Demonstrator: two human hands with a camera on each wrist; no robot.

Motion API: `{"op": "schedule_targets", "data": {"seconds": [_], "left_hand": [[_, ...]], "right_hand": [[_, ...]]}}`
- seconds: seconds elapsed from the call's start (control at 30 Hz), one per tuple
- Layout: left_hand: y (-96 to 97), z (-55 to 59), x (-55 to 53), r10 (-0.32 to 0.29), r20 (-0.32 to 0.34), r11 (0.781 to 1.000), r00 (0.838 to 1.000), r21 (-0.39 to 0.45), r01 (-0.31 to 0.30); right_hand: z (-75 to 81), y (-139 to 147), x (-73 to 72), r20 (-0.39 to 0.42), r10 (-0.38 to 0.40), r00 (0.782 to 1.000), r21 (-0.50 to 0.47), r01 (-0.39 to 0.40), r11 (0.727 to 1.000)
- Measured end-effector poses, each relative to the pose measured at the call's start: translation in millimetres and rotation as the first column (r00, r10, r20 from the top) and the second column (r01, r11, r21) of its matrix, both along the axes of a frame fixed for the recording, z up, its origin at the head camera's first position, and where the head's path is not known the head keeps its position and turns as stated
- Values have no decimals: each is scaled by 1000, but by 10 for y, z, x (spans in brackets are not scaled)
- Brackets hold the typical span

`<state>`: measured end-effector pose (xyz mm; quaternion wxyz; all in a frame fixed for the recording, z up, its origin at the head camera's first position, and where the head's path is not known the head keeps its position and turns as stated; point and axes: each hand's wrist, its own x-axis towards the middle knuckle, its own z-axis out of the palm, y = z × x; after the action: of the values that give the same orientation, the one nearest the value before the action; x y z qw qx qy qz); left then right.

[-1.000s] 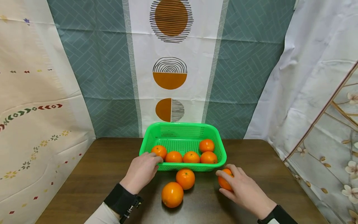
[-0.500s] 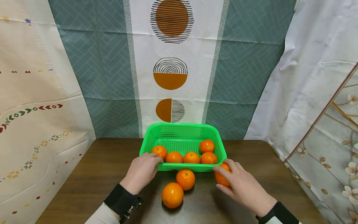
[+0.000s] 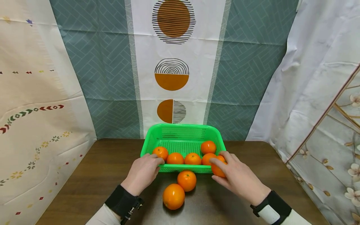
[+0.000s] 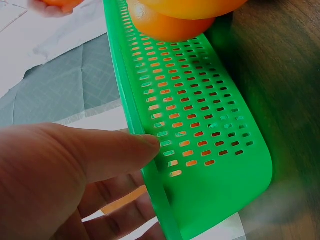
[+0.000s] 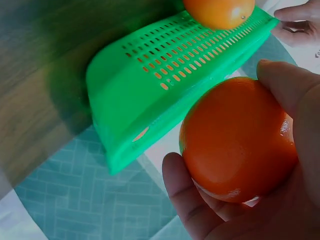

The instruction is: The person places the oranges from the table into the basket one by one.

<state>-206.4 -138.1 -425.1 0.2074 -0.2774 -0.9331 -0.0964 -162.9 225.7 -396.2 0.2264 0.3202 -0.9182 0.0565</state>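
A green plastic basket (image 3: 182,168) with perforated walls stands toward the back of the table. My left hand (image 3: 142,170) grips its front rim near the left corner; in the left wrist view the thumb (image 4: 122,150) lies outside the wall and the fingers pass behind it. With my right hand (image 3: 239,176) I hold an orange (image 5: 237,140), thumb on one side and fingers round the other, at the basket's front right corner. Inside the basket several oranges (image 3: 175,158) line the front wall, and another orange (image 3: 208,147) sits behind them at the right.
Two more oranges lie on the table in front of the basket: one orange (image 3: 187,180) close to its front wall, the other orange (image 3: 173,196) nearer to me. Patterned cloths (image 3: 109,78) hang behind and at both sides of the wooden table (image 3: 112,162).
My right hand has carried its orange left and up from the table beside the basket to the front right rim. The left hand has stayed on the rim.
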Motion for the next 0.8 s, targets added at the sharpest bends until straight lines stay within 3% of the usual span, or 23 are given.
{"op": "schedule_targets", "data": {"seconds": [0.3,0.8], "left_hand": [[3,-5,-3,-4,3,1000,1000,6,4],[3,-1,-2,3,10,1000,1000,1,-3]], "right_hand": [[67,-120,-91,47,13,999,-39,-11,999],[138,-231,-223,36,46,998,-33,-45,998]]}}
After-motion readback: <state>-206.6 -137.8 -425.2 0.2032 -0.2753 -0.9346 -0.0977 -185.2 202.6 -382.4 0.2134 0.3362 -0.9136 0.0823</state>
